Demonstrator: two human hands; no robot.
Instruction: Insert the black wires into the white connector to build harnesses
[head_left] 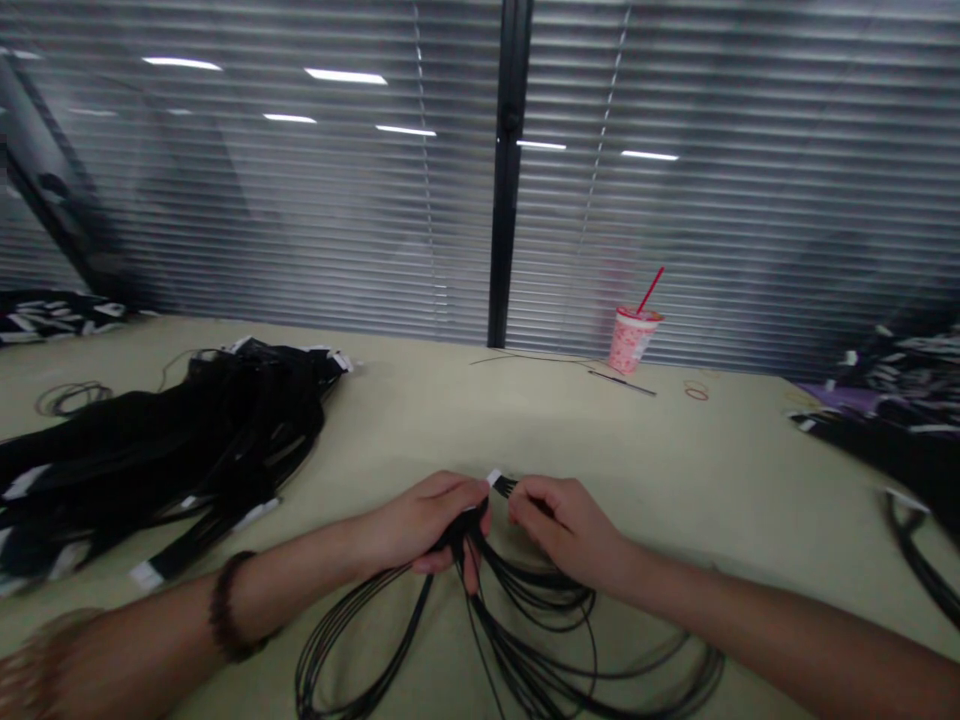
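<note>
Looped cables gathered in one fist, their white end at the other hand's fingertips

The left hand (442, 515) closes around the neck of a black cable bundle (501, 650), whose loops spill below and between both hands, presumably so the strands stay together. The right hand (562, 525), just beside it, has thumb and fingers drawn together, apparently pinching the dark strands (506, 486) behind a white connector (495, 477) — a grip that likely steadies that small end; blur hides how firmly.

Under both hands lies a pale table (420, 420). Beyond the left hand, to its left, sits a heap of black cables (255, 400); far right of the right hand is another dark pile (900, 440). Ahead of the right hand stand a pink cup (631, 345) and, nearer, a thin pen-like tool (622, 382) — all before blinds (337, 230) behind reflecting glass.
</note>
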